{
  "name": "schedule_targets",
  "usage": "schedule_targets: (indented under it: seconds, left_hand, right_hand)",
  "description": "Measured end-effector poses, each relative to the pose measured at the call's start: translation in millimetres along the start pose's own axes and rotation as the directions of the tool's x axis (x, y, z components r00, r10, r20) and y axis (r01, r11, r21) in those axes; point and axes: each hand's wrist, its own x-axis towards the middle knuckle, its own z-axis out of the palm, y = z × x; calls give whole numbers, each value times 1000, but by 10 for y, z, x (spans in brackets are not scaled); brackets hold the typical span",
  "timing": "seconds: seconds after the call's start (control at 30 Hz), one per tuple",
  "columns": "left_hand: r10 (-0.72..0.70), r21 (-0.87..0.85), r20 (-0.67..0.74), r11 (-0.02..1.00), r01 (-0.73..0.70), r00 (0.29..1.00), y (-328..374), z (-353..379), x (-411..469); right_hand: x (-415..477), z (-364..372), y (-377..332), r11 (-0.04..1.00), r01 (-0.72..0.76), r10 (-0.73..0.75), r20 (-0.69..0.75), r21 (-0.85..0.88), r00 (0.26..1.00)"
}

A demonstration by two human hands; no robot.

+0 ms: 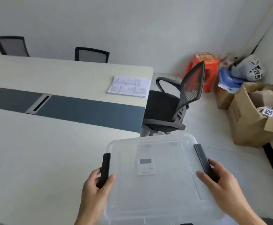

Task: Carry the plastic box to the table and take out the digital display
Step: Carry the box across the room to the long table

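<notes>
A clear plastic box (158, 194) with a closed clear lid and a black latch on each side is low in the head view, held just past the right end of the long table (51, 143). My left hand (96, 187) grips the left black latch (105, 168). My right hand (221, 182) grips the right black latch (203, 158). Through the lid I see the small white digital display (146, 166) with a grey screen, lying flat on the box bottom.
A stack of printed papers (130, 86) lies near the table's right end. A black mesh office chair (173, 101) stands at that end. Behind it are an orange stool (207, 67), bags and open cardboard boxes (252, 114). Two chairs stand at the far side.
</notes>
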Motion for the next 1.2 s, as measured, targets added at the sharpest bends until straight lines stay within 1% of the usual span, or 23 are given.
schedule_targets:
  seconds: [0.07, 0.17, 0.27, 0.33, 0.4, 0.47, 0.6, 0.7, 0.87, 0.93, 1.0, 1.1, 1.2]
  left_hand:
    - [-18, -11, -60, 1000, 17, 998, 35, -58, 102]
    - [-64, 18, -153, 998, 67, 986, 14, -125, 221]
    - [-134, -7, -263, 991, 137, 955, -22, -155, 306]
    - [-193, -40, -329, 981, 191, 924, -48, -139, 355]
    - [-271, -69, -392, 962, 266, 879, -89, -95, 387]
    - [-327, -113, -467, 944, 311, 821, -68, -52, 423]
    - [-433, -215, -555, 900, 380, 711, -42, 62, 503]
    - [-523, -299, -584, 850, 435, 621, -55, 88, 556]
    - [-602, -368, -603, 792, 486, 523, -194, 37, 625]
    - [-621, -381, -600, 776, 502, 504, -277, 4, 639]
    - [-631, -392, -595, 769, 505, 498, -359, -15, 642]
    - [-629, -385, -583, 771, 508, 514, -438, -9, 628]
    - [-636, -415, -552, 770, 484, 539, -493, -30, 616]
  right_hand:
    - [268, 80, -185, 998, 48, -47, 38, -27, 998]
    - [690, 257, -430, 990, 133, -123, 156, -53, 980]
    - [1133, 502, -664, 970, 227, -193, 296, -84, 935]
    - [1446, 694, -831, 948, 304, -246, 388, -94, 888]
    - [1749, 887, -981, 913, 394, -300, 479, -107, 825]
    - [2021, 1090, -1161, 870, 483, -354, 553, -103, 754]
    - [2431, 1569, -1488, 804, 586, -354, 708, -104, 612]
    - [2580, 1933, -1657, 765, 640, -383, 747, -73, 543]
    - [2604, 2420, -1746, 751, 660, -376, 806, -24, 458]
    - [2573, 2549, -1737, 758, 652, -367, 817, -15, 445]
    - [2544, 2644, -1742, 768, 640, -362, 817, -10, 448]
    - [2530, 2740, -1775, 768, 640, -358, 822, -11, 443]
    - [2554, 2799, -1810, 773, 635, -335, 841, -13, 425]
